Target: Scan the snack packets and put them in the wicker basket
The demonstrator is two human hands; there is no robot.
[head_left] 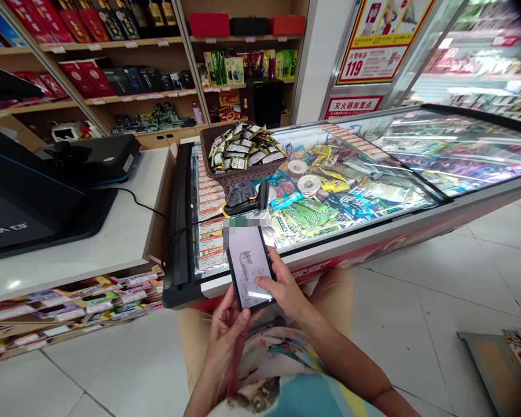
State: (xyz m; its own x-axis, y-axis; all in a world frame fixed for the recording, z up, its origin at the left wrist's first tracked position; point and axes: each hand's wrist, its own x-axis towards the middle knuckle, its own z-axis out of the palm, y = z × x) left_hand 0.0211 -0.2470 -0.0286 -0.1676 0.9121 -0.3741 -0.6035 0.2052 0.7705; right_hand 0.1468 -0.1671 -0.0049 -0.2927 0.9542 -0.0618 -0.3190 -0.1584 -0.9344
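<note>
I hold a black smartphone [248, 267] upright in front of me, its screen lit with a pale picture. My left hand [226, 331] cups the phone's lower end from below. My right hand [286, 284] grips its right edge, the thumb resting across the lower part of the screen. Just beyond the phone, a black barcode scanner [248, 202] lies on the glass lid of a chest freezer [399, 168].
A wicker basket [238, 174] of small packets sits on the freezer's left end. A checkout counter [113, 231] with a black register screen [21, 202] stands at the left. Shelves of boxed goods [125, 75] line the back wall. White tiled floor [438, 278] spreads to the right.
</note>
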